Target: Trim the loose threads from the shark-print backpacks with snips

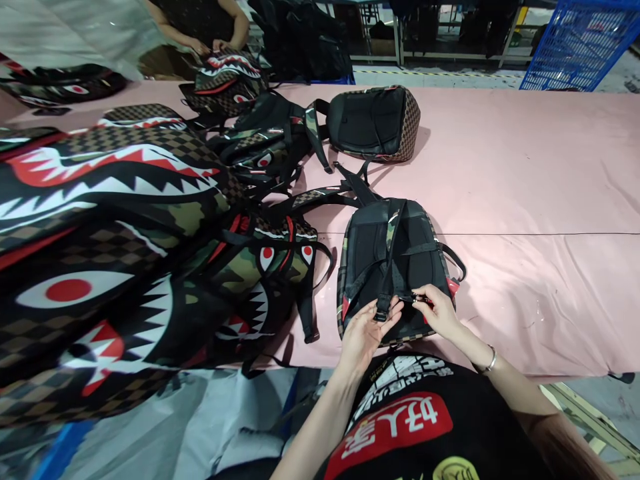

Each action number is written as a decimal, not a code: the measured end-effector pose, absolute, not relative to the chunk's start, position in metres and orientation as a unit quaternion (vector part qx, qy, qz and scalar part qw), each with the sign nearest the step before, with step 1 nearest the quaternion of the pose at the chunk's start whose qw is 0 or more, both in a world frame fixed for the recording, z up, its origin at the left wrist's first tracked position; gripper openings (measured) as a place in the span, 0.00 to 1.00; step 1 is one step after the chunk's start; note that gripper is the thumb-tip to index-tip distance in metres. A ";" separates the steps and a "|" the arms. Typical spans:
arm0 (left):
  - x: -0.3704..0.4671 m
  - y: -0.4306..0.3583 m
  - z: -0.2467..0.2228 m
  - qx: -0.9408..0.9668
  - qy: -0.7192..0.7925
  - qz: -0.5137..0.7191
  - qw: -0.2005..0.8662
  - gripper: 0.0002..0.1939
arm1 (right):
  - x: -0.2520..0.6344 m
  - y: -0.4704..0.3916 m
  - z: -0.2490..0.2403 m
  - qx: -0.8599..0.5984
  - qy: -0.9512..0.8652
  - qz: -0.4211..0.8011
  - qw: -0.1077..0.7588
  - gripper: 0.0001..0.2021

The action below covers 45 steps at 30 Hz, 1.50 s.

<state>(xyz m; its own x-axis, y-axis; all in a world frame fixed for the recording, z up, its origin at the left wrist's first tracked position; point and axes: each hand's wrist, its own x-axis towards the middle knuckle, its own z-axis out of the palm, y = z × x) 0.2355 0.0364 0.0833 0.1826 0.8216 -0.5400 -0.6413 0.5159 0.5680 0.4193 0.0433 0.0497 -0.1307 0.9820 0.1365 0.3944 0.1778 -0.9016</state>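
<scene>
A black backpack (pixel 417 257) lies on the pink-covered table, its padded back and shoulder straps facing up and its bottom edge towards me. My left hand (pixel 364 333) is at that lower edge, palm partly up, with its fingers around a strap's black buckle (pixel 383 312). Just to the right, my right hand (pixel 436 310) pinches a thin dark piece between thumb and fingertips, close to the buckle. Whether that piece is webbing or a small tool cannot be made out. A camouflage-patterned strap (pixel 393 223) runs down the back panel to the buckle.
Shark-face backpacks (pixel 115 267) are heaped along the left. Another backpack (pixel 367 123) lies face down farther back on the pink table cover (pixel 530 187). Across the table, a person's hands (pixel 207 48) touch a bag. A blue plastic crate (pixel 575 47) stands at the back right.
</scene>
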 end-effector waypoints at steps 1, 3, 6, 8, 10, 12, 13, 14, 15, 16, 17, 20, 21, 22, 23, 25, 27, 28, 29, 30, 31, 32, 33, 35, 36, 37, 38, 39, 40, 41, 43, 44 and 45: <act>0.237 0.036 0.083 0.104 0.420 0.481 0.762 0.11 | 0.420 0.041 0.051 -0.518 -0.670 0.354 0.398 0.07; 0.240 0.035 0.081 0.099 0.417 0.483 0.763 0.11 | 0.418 0.039 0.053 -0.510 -0.690 0.325 0.398 0.07; 0.241 0.033 0.078 0.096 0.413 0.487 0.764 0.11 | 0.413 0.040 0.056 -0.504 -0.711 0.290 0.396 0.07; 0.241 0.033 0.078 0.099 0.411 0.486 0.765 0.11 | 0.411 0.042 0.058 -0.504 -0.724 0.271 0.384 0.08; 0.241 0.033 0.078 0.105 0.409 0.486 0.765 0.10 | 0.410 0.043 0.059 -0.510 -0.731 0.256 0.374 0.08; 0.241 0.033 0.078 0.111 0.408 0.486 0.765 0.11 | 0.410 0.043 0.060 -0.519 -0.727 0.253 0.372 0.08; 0.241 0.032 0.078 0.113 0.408 0.487 0.764 0.11 | 0.410 0.043 0.060 -0.521 -0.723 0.257 0.374 0.08; 0.242 0.032 0.078 0.115 0.409 0.489 0.762 0.11 | 0.410 0.042 0.060 -0.521 -0.719 0.264 0.377 0.07; 0.243 0.032 0.078 0.115 0.410 0.490 0.761 0.11 | 0.409 0.041 0.061 -0.518 -0.719 0.270 0.377 0.07; 0.244 0.031 0.078 0.116 0.411 0.493 0.758 0.11 | 0.408 0.041 0.061 -0.514 -0.721 0.274 0.375 0.07; 0.246 0.031 0.079 0.115 0.412 0.495 0.756 0.11 | 0.407 0.040 0.061 -0.511 -0.725 0.274 0.372 0.07; 0.249 0.029 0.079 0.115 0.419 0.498 0.751 0.11 | 0.404 0.039 0.062 -0.507 -0.741 0.259 0.355 0.07; 0.250 0.028 0.079 0.117 0.422 0.497 0.749 0.11 | 0.403 0.040 0.062 -0.509 -0.744 0.252 0.351 0.07; 0.250 0.028 0.079 0.120 0.425 0.496 0.748 0.11 | 0.403 0.040 0.062 -0.513 -0.746 0.247 0.345 0.07; 0.250 0.028 0.079 0.124 0.427 0.493 0.748 0.11 | 0.403 0.040 0.062 -0.518 -0.746 0.242 0.340 0.07; 0.250 0.027 0.080 0.134 0.429 0.489 0.748 0.11 | 0.403 0.040 0.062 -0.526 -0.745 0.241 0.332 0.08; 0.250 0.027 0.080 0.143 0.433 0.486 0.746 0.12 | 0.405 0.040 0.062 -0.530 -0.734 0.253 0.340 0.08; 0.250 0.027 0.080 0.146 0.436 0.486 0.743 0.13 | 0.406 0.039 0.061 -0.532 -0.724 0.264 0.350 0.07; 0.250 0.026 0.079 0.147 0.439 0.485 0.742 0.13 | 0.407 0.039 0.061 -0.532 -0.715 0.275 0.360 0.07; 0.250 0.025 0.078 0.149 0.442 0.482 0.741 0.13 | 0.408 0.038 0.060 -0.532 -0.708 0.286 0.366 0.06; 0.250 0.024 0.076 0.153 0.445 0.477 0.742 0.13 | 0.410 0.038 0.060 -0.530 -0.706 0.294 0.366 0.06; 0.250 0.023 0.074 0.161 0.449 0.469 0.744 0.13 | 0.411 0.038 0.059 -0.527 -0.708 0.300 0.362 0.06; 0.249 0.022 0.071 0.177 0.455 0.456 0.744 0.14 | 0.413 0.039 0.058 -0.522 -0.712 0.305 0.357 0.06; 0.245 0.022 0.065 0.233 0.482 0.418 0.734 0.16 | 0.417 0.040 0.054 -0.517 -0.705 0.322 0.363 0.06; 0.241 0.023 0.061 0.271 0.501 0.393 0.721 0.16 | 0.419 0.040 0.052 -0.519 -0.689 0.335 0.379 0.06; 0.236 0.025 0.058 0.312 0.522 0.372 0.702 0.17 | 0.422 0.040 0.049 -0.527 -0.663 0.351 0.400 0.05; 0.230 0.027 0.055 0.350 0.543 0.356 0.675 0.17 | 0.425 0.040 0.046 -0.537 -0.632 0.368 0.421 0.05; 0.222 0.031 0.052 0.386 0.564 0.350 0.641 0.17 | 0.428 0.040 0.043 -0.548 -0.597 0.383 0.443 0.06; 0.212 0.035 0.050 0.417 0.587 0.353 0.598 0.16 | 0.432 0.039 0.039 -0.558 -0.563 0.395 0.464 0.07; 0.201 0.040 0.047 0.442 0.611 0.360 0.549 0.16 | 0.436 0.038 0.035 -0.568 -0.531 0.404 0.482 0.09; 0.176 0.051 0.042 0.472 0.664 0.371 0.445 0.16 | 0.447 0.034 0.025 -0.584 -0.480 0.408 0.512 0.11; 0.163 0.057 0.038 0.475 0.690 0.370 0.402 0.16 | 0.453 0.032 0.020 -0.592 -0.461 0.406 0.523 0.12; 0.151 0.062 0.033 0.470 0.715 0.363 0.369 0.18 | 0.459 0.029 0.015 -0.599 -0.445 0.404 0.529 0.13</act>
